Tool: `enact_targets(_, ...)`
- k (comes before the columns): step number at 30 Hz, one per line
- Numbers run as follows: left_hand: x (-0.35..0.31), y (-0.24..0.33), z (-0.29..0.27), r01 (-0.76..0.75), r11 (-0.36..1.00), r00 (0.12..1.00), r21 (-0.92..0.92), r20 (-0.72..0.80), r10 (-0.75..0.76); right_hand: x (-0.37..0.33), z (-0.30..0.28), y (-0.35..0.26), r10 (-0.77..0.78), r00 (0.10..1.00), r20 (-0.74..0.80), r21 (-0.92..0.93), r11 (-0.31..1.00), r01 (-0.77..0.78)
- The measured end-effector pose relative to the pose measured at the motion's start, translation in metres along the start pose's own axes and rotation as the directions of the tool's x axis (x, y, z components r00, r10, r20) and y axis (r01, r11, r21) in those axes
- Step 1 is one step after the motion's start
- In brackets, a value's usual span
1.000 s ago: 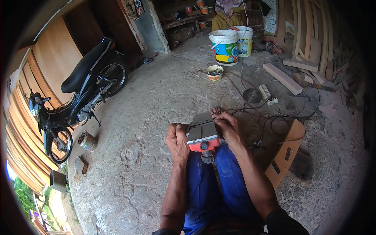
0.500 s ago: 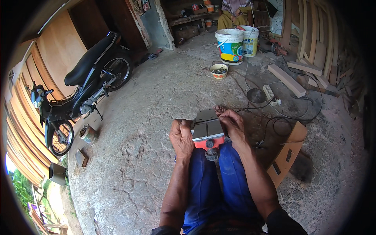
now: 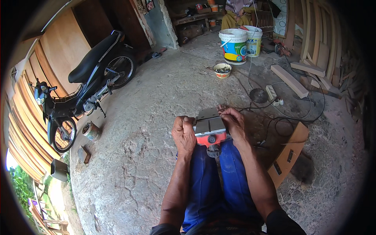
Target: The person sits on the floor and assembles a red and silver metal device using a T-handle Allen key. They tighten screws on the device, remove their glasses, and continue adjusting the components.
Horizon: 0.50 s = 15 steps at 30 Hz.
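Note:
An electric hand planer point(image 3: 211, 126) lies upside down over my knees, its grey metal sole facing up. Its red body and a black round knob show at the end nearest me. My left hand point(image 3: 184, 136) is closed at the planer's left side, with the thumb bent near the sole's edge. On the other side, my right hand point(image 3: 235, 124) grips the planer with curled fingers, its fingertips by the gap across the sole. What lies under the fingers is hidden.
A wooden board with two dark slots point(image 3: 288, 154) lies to my right, near tangled black cable and a white power strip point(image 3: 273, 94). Farther off stand paint buckets point(image 3: 234, 47), a small tub point(image 3: 222, 70) and a seated person point(image 3: 237, 13). A motorcycle point(image 3: 86, 84) is parked left.
The view has shifted slightly, so the surroundings sit a little farther right. Both hands stay at the planer's sides with hardly any visible movement.

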<state>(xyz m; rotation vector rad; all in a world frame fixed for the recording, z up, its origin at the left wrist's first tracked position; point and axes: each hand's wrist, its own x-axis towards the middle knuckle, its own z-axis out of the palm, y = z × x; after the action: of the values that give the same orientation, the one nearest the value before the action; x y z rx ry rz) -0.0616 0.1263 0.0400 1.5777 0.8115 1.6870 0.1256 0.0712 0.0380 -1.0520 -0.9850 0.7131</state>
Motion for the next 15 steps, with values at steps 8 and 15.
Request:
enact_targets(8, 0.0, 0.002, 0.005, 0.028, 0.999, 1.0, -0.023, 0.011, -0.027, 0.003, -0.005, 0.005, 0.06, 0.998, -0.029, 0.02, 0.998, -0.059)
enact_targets(15, -0.002, 0.002, 0.006, 0.037, 0.998, 0.999, -0.047, 0.0, -0.037, 0.004, -0.005, 0.002, 0.14, 0.99, -0.002, 0.116, 0.984, -0.139)
